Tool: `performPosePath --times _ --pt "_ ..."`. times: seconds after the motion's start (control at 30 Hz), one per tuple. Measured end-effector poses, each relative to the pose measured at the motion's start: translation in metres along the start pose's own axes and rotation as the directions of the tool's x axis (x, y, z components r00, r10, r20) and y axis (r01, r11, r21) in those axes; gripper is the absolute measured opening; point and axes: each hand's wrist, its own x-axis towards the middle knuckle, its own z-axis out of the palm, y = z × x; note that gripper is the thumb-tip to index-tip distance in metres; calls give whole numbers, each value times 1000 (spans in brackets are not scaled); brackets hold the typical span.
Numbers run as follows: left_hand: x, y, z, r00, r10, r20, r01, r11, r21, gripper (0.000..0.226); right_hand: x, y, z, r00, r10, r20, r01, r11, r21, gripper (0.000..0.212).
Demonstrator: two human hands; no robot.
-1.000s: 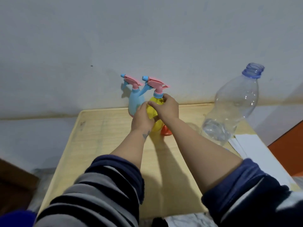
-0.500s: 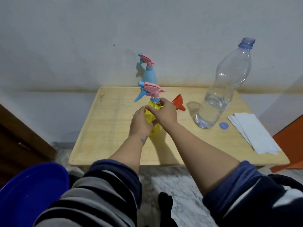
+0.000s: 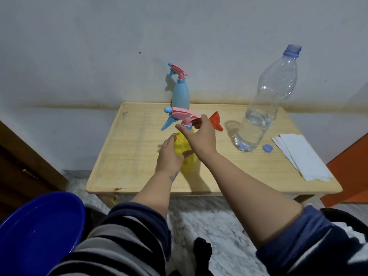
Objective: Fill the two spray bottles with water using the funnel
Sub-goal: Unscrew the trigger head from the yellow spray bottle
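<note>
**Yellow bottle: spray head about to come off**

I have the yellow spray bottle (image 3: 184,150) standing near the middle of the wooden table (image 3: 129,156). My left hand (image 3: 169,156) wraps round its body, fingers curled on the plastic. My right hand (image 3: 201,139) pinches the collar under the pink spray head (image 3: 182,114), thumb on one side, fingers on the other. I judge this as the unscrewing step; I cannot tell how far the thread is loosened.

The blue spray bottle (image 3: 180,94) stands at the far edge against the wall, head on. The orange funnel (image 3: 216,122) lies on its side just right of my right hand. The big water bottle (image 3: 266,102) stands open on the right, water only in its lower part, with its blue cap (image 3: 267,148) beside its base and paper towels (image 3: 300,156) further right.

Risks, as I read them:
- My right wrist is near the funnel; a wide twist could knock it off the table.
- The yellow bottle looks light; a weak left grip lets it spin or tip.
- The water bottle is uncapped; an elbow bump spills it.
</note>
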Motion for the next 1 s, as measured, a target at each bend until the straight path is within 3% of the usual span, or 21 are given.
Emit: performPosePath --times 0.17,0.3,0.43,0.53,0.8,0.9,1.0 --pt "4 -4 -2 999 34 24 -35 999 31 67 9 -6 -6 999 34 38 -34 999 17 39" --pt "4 -5 -5 1000 -6 28 7 1000 -26 71 13 0 -15 992 -33 125 25 997 70 22" --pt "3 -4 -7 998 57 31 -55 996 -73 63 16 8 -18 959 -69 275 50 996 76 32" --pt "0 -5 -5 998 58 22 -56 997 -54 67 19 11 -21 947 11 322 -47 993 106 53" --pt "-2 -5 -1 999 42 -1 -42 999 -24 69 17 12 -9 986 0 166 -22 992 127 40" --pt "-4 -4 -2 997 74 -11 -74 996 -46 64 18 19 -14 969 -62 238 29 989 142 26" --pt "-4 -4 -3 998 69 -8 -69 997 -43 65 20 22 -22 927 -109 359 89 993 73 37"
